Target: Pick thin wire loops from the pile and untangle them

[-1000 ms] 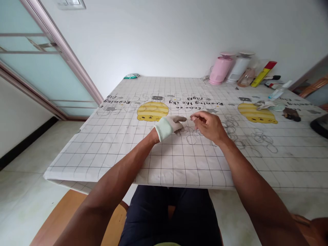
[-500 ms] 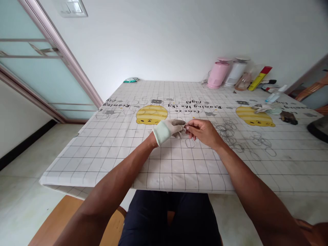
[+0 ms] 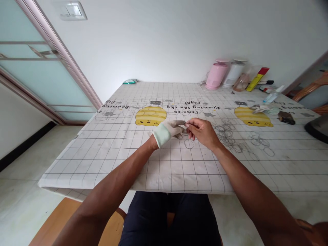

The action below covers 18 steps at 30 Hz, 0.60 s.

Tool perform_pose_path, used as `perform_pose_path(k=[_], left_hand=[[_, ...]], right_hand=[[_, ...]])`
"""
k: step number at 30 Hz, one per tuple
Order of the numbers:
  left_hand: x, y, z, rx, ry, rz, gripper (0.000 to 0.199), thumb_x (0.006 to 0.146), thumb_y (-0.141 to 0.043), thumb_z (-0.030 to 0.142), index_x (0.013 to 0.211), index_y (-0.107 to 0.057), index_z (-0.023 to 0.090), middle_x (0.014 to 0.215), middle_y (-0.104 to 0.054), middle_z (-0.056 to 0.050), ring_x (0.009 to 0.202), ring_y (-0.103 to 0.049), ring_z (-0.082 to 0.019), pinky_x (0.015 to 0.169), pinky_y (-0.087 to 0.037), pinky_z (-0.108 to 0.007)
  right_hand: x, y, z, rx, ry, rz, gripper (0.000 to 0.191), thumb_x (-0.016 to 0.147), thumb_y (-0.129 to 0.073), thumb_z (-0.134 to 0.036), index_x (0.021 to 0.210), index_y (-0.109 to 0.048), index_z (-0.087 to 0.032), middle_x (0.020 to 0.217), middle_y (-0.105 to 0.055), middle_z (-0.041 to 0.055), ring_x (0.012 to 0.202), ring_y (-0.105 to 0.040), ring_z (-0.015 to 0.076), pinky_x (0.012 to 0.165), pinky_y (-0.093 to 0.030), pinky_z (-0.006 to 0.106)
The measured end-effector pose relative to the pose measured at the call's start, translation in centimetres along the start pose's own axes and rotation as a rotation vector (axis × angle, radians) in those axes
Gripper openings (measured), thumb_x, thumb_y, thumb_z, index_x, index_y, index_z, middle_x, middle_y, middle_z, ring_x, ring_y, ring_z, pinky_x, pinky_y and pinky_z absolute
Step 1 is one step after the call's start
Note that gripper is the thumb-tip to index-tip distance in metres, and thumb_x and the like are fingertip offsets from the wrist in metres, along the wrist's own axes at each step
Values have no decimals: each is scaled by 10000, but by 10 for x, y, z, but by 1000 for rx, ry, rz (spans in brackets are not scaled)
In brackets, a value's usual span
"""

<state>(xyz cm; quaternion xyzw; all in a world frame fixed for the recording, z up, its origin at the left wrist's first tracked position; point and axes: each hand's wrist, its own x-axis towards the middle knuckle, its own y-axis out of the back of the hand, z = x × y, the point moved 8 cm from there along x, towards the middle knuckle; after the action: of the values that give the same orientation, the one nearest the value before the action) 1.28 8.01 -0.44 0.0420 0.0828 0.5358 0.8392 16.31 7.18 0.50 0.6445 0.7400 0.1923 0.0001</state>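
Note:
My left hand, in a pale glove with greyish fingertips, reaches across the table with fingers stretched and slightly apart. Its fingertips meet those of my bare right hand, whose thumb and index finger are pinched together. Whatever is in that pinch is too small to make out. Just below the fingertips shows a thin dark ring; whether it touches a hand I cannot tell. Beside my right hand lies a loose heap of thin dark rings, with a smaller group of rings further right.
The checked tablecloth has more thin rings scattered toward the back. Along the wall stand a pink cylinder-shaped device, a white one, a bottle and a yellow-red box. A crumpled glove lies at right.
The gloved fingers of my left hand have spread apart slightly. My right hand keeps its pinch in nearly the same place. The view has shifted a little.

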Motion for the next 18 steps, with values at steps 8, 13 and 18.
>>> perform_pose_path(k=[8,13,18], left_hand=[[2,36,12,233,-131,354,582,902,-601,230,1484,-610,236,1340,-738,-57,1011,-726,-173,936,-544,-275],[-6,35,17,123,-143,364,446,922,-610,270,1351,-726,235,1186,-788,-50,994,-718,-163,950,-548,-272],[-12,26,21,103,-135,267,328,954,-611,300,1202,-792,185,1003,-801,-41,796,-696,-129,817,-569,-243]], right_hand=[[1,-9,4,310,-109,-132,264,890,-787,-449,945,-708,-203,732,-647,-1,538,-583,128,464,-486,272],[-5,-22,7,415,-219,-282,271,862,-816,-435,908,-694,-197,724,-634,-9,526,-544,111,473,-471,264],[-13,-36,9,420,-295,-464,287,880,-804,-454,927,-713,-186,724,-648,4,524,-561,118,455,-441,252]])
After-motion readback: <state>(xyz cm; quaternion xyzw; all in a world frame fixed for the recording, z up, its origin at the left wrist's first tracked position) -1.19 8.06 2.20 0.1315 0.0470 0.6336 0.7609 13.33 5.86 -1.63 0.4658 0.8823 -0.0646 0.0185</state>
